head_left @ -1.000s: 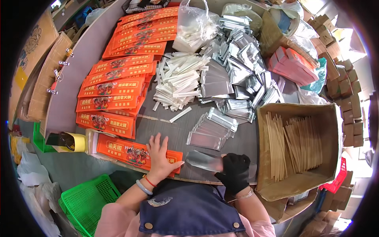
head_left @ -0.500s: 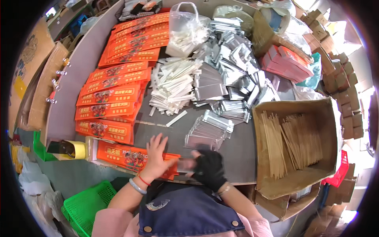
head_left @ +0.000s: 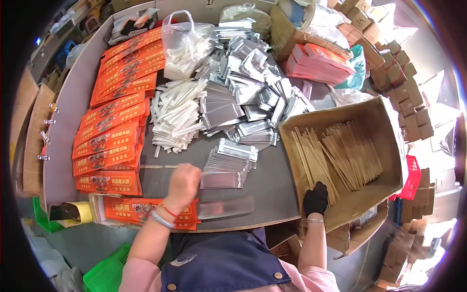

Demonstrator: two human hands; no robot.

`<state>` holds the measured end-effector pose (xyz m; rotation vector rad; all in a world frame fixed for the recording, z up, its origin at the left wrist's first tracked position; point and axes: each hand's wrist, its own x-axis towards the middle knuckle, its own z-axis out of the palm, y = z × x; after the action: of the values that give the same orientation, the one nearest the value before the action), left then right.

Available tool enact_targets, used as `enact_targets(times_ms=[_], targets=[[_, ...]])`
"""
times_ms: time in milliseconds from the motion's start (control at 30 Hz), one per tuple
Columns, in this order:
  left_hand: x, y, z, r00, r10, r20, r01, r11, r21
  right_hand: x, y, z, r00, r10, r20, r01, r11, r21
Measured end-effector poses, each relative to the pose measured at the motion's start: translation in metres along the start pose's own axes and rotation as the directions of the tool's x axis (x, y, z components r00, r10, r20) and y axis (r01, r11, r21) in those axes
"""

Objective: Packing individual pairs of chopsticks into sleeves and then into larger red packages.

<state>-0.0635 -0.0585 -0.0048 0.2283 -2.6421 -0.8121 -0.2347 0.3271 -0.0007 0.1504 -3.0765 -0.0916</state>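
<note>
My left hand point(head_left: 184, 184), bare, is closed above the near table edge, beside a stack of printed orange paper sleeves point(head_left: 127, 210). Its fingertips are turned away, so whatever it pinches is hidden. A clear plastic sleeve point(head_left: 226, 207) lies flat to the right of that stack, its left end meeting the orange paper. My right hand point(head_left: 316, 199), in a black glove, reaches into the cardboard box point(head_left: 340, 216) at the right. Its fingers curl at the near ends of the wooden chopsticks point(head_left: 314, 163).
Beyond my left hand lie white paper-wrapped strips point(head_left: 177, 114) and a fanned pile of clear-and-silver packets point(head_left: 228, 163). More silver packets point(head_left: 258, 82) heap up behind. Overlapping orange sleeves point(head_left: 104, 151) line the left side. A green basket point(head_left: 107, 270) stands below the table.
My right hand has moved from the orange stack into the box. My left hand has lifted and closed where a loose white strip lay; that strip no longer shows. The clear sleeve is now exposed.
</note>
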Motion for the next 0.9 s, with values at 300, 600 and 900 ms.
enact_targets(times_ms=[300, 600, 900], targets=[[0.003, 0.016, 0.01, 0.992, 0.012, 0.125, -0.023, 0.996, 0.087, 0.005, -0.01, -0.016, 0.97, 0.025, 0.243, -0.093, 0.958, 0.273], [0.004, 0.015, 0.014, 0.988, 0.075, 0.136, -0.078, 0.997, 0.014, -0.015, -0.004, -0.007, 0.994, 0.085, 0.075, -0.109, 0.897, 0.428], [-0.009, 0.034, -0.005, 0.943, -0.121, 0.309, 0.208, 0.942, -0.265, -0.035, -0.036, -0.038, 0.93, -0.259, 0.262, -0.087, 0.536, 0.84]])
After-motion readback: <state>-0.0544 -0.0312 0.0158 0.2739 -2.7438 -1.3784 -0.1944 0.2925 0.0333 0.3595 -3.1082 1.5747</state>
